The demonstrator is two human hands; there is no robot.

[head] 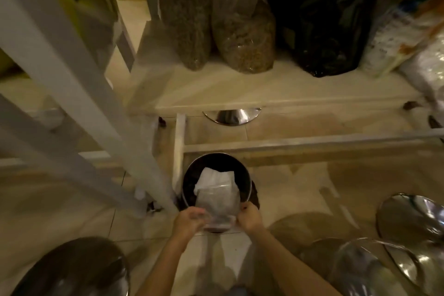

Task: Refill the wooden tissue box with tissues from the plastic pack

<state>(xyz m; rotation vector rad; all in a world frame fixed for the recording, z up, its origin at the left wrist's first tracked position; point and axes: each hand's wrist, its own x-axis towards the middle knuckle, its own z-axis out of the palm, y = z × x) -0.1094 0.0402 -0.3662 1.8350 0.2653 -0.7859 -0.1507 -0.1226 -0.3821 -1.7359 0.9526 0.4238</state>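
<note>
Holding the plastic pack (217, 202) over a round metal bin (216, 163), the person stands at a white shelf unit (264, 94). The left hand (189, 221) and the right hand (249, 217) are both closed on the near end of the pack, one at each side, with the fingers curled around the film. A white tissue sheet (216, 178) shows at the far end of the pack, above the bin opening. The pack looks light and soft, and its clear film is probably slippery, so I judge it is better to hold it at the edges, as now, and not squeeze the middle. The tissues will tear or crumple easily if pulled in a hurry. The wooden tissue box is not in view. Behind the bin, bags of dry goods (242, 38) stand on the shelf.
</note>
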